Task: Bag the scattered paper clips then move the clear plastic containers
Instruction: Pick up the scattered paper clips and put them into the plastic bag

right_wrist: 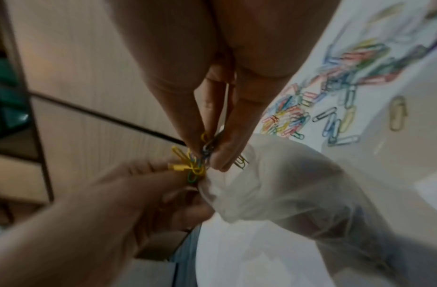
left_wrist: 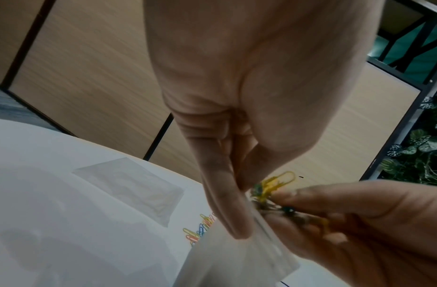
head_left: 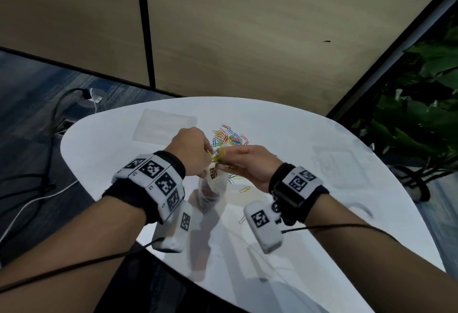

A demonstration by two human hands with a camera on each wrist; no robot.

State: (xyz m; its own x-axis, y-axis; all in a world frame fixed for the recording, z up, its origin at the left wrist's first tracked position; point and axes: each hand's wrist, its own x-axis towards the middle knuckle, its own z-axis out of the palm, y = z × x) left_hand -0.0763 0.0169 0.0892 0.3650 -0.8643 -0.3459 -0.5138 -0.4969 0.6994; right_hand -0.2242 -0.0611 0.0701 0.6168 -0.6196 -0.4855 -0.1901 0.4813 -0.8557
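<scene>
We hold the clear bag [head_left: 212,190] upright above the near middle of the white table [head_left: 297,213], its mouth raised so that clips can drop in by gravity. Our left hand [head_left: 190,150] pinches the bag's rim between thumb and fingers, keeping the mouth accessible. Our right hand [head_left: 250,164] has its fingertips closed on a small bunch of paper clips [right_wrist: 190,165], mostly yellow, brought to the mouth; some already appear to lie inside the bag. The loose pile of clips [head_left: 229,136] lies toward the far edge, just beyond the hands, within short reach for repeated pickups, and a few stray clips [head_left: 244,189] rest nearer, beside the bag. Of the clear containers, one flat piece [head_left: 164,125] lies toward the far left edge and another [head_left: 339,164] near the right edge, both untouched. Wood-toned wall panels [head_left: 247,39] stand behind the table, leafy plants [head_left: 421,114] to the right, cables [head_left: 37,188] on the carpet to the left.
</scene>
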